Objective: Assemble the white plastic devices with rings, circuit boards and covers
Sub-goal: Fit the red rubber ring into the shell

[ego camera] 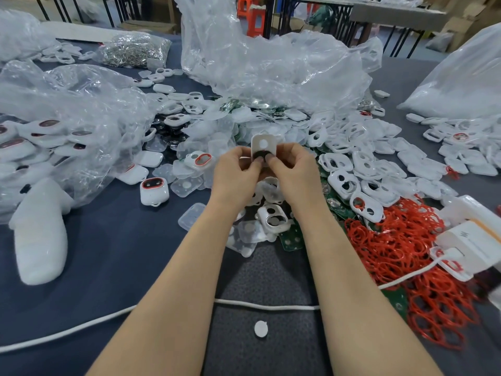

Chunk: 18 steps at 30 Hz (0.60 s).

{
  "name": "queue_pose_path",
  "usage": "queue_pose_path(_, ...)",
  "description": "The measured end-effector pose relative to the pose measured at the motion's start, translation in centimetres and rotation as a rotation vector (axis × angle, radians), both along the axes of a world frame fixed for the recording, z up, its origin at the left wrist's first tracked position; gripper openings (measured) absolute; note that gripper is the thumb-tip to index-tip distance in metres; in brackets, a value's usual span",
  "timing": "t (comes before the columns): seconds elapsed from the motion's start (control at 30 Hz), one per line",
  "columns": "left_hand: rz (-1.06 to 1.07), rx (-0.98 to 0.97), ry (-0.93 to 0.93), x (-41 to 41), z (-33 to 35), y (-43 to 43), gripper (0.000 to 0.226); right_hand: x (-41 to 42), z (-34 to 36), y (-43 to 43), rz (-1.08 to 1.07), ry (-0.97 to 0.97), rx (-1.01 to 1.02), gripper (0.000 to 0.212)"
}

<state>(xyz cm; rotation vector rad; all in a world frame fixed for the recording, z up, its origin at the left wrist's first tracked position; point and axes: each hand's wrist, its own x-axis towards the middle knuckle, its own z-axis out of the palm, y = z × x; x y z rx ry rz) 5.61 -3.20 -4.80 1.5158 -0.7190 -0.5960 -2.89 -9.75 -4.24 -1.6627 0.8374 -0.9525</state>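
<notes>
Head view: left hand (238,164) and right hand (290,165) pinch one white device shell (263,143), grip closed on it. Left of the shell sits a finished device (154,191). To its right are red rings (393,248), and below it green circuit boards (291,238). Plenty left, I'd say. Dark tabletop (122,240), with orange stools (254,17) far beyond.

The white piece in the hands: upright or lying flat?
Upright: the left hand and the right hand pinch the white piece by its lower end.

Rings (401,256) right of cable (265,305)
</notes>
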Motion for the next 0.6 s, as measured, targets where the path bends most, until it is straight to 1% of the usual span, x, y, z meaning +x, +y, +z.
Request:
queue_pose_path(0.1,0.018,0.01,-0.038,-0.09,-0.12,0.08,0.021,0.23,0.04,0.29,-0.043,0.025,-0.06,0.003)
queue_pose_path(0.2,0.04,0.018,-0.063,-0.07,-0.3,0.02,0.022,0.4,-0.16,0.42,-0.085,0.112,-0.184,0.008)
queue_pose_path(0.37,0.009,-0.002,-0.057,-0.16,-0.2,0.03,0.019,0.52,-0.2,0.39,-0.121,0.133,-0.205,0.008)
queue_pose_path(0.53,0.089,-0.014,-0.202,-0.4,-0.18,0.07,0.018,0.47,-0.09,0.92,-0.119,0.111,-0.237,0.008)
queue_pose_path(0.6,0.147,-0.027,-0.286,-0.42,-0.01,0.22,0.012,0.26,0.05,0.96,-0.078,0.1,-0.227,0.015)
